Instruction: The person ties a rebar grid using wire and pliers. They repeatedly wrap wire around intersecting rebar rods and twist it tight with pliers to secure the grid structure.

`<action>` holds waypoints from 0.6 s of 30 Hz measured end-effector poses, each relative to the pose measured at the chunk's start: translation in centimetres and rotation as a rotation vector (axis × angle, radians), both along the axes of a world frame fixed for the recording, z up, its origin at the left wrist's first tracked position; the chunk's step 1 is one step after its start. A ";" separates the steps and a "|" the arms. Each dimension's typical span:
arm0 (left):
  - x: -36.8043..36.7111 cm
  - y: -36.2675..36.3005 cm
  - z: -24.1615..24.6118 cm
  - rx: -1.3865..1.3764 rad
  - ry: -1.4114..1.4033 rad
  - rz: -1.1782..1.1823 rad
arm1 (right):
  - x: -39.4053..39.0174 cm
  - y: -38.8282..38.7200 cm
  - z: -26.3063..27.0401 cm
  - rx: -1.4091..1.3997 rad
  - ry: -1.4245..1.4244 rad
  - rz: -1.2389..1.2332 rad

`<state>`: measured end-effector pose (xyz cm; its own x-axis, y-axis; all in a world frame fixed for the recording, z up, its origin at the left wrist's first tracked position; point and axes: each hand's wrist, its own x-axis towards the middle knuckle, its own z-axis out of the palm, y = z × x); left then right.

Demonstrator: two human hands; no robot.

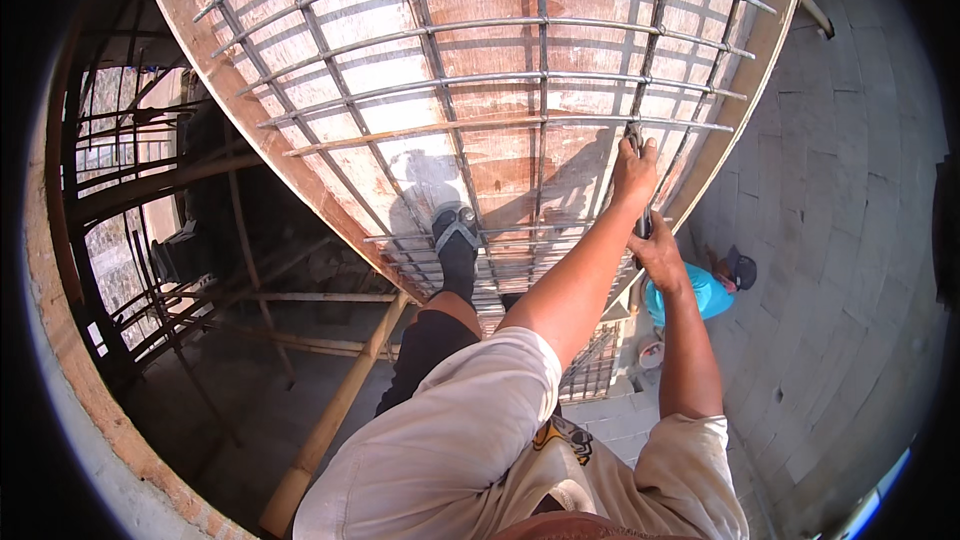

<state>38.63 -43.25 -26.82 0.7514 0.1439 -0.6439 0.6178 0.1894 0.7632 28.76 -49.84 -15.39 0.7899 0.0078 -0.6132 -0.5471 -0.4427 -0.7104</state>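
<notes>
A grid of steel rebar (541,22) lies over plywood formwork (502,165), its bars crossing at intervals. My left hand (636,169) is at a crossing near the grid's right side, fingers around the upper end of a dark metal hand tool (643,223). Lower down, my right hand (661,249) is closed around the tool's lower part. The tool's jaws are mostly hidden by my fingers, so its exact kind cannot be told. My foot in a dark sock and a flip-flop (456,231) stands on the formwork, to the left of both hands.
At lower right, well below, is a person in a turquoise shirt (694,294) and dark cap, near a bucket (651,352). A block wall (817,240) rises on the right. Beyond the formwork's left edge board (300,191) are a dark drop, poles and a bamboo prop (337,412).
</notes>
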 end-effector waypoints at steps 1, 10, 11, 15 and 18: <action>-0.8 -0.6 2.2 -0.191 0.043 0.053 | -0.8 -0.3 -0.3 -0.207 -0.103 0.026; -1.4 1.4 3.0 0.367 -0.230 0.084 | -0.2 -0.2 -0.2 0.208 0.110 -0.095; -1.4 1.4 4.0 0.376 -0.223 0.064 | -0.7 -0.6 -0.8 0.267 0.104 -0.140; -0.7 2.2 7.1 0.317 -0.204 0.064 | -1.8 -0.4 -1.5 0.715 0.166 -0.348; 0.1 2.5 6.0 0.213 -0.267 0.125 | -1.7 -0.3 -2.7 0.802 0.107 -0.423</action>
<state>38.75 -40.77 -20.86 0.8571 0.3551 -0.3732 0.3736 0.0702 0.9249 27.06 -50.11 -18.08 0.7629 0.1863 -0.6191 -0.6324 0.4144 -0.6545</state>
